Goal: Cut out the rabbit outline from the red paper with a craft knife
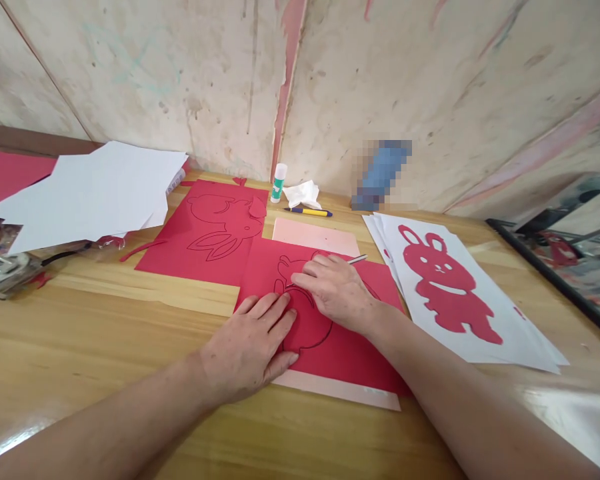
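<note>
A red paper sheet (353, 340) with a dark-outlined drawing lies on a pale pink mat (340, 389). My left hand (253, 340) rests flat on the sheet's left side, fingers stretched out and pressing it down. Pinched in my right hand (337, 290) is a slim, silver, pen-like craft knife (357, 259); its tip touches the paper near the curved lines, close to my left fingertips. My right hand covers part of the drawing. To the left lies another red sheet (180, 250) with a rabbit outline drawn on it.
On the right, a red paper rabbit (453, 283) lies on white sheets (517, 340). A glue stick (279, 183), crumpled tissue (303, 194) and yellow-blue pen (309, 212) are near the wall. White paper (95, 193) and a tape measure (7, 272) occupy the left. A black-framed object (555, 280) stands far right.
</note>
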`<state>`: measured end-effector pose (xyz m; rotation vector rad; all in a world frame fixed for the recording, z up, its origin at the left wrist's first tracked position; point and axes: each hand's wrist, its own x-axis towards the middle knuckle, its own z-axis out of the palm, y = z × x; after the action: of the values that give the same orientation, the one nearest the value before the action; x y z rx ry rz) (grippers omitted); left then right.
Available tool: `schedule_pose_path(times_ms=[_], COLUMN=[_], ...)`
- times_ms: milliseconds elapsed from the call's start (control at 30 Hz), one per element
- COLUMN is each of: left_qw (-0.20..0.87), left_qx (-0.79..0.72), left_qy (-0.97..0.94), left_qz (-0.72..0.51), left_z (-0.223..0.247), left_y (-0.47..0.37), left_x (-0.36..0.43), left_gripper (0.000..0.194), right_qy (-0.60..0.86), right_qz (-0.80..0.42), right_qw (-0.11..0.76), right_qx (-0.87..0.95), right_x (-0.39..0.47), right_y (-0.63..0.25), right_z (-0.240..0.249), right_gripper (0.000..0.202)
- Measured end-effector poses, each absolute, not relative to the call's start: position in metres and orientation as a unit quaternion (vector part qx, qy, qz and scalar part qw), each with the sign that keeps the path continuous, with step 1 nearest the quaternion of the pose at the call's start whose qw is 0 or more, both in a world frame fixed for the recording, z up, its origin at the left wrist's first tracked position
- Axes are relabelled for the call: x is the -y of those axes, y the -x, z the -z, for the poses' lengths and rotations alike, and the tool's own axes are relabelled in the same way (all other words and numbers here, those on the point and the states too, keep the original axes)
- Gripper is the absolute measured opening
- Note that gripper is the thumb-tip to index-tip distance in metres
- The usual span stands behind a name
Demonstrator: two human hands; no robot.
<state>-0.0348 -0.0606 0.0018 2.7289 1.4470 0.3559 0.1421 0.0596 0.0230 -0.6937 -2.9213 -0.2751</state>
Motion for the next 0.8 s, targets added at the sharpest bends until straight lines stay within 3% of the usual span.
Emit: schedule_pose_path(times_ms=[800], left_qw=[0.013], left_qx=[-0.463], left_qy=[-0.879], left_qz=[-0.117], left_z=[-0.0028], left_y=[0.0346], left_x=[0.0601], left_gripper=[0.049], right_qy=[0.199], right_qz=[0.116], right_qw=[0.092], right_qx=[0.969], right_x=[-0.0633], right_y=[-0.1427], right_z=[-0.0156], right_gripper=[0.026])
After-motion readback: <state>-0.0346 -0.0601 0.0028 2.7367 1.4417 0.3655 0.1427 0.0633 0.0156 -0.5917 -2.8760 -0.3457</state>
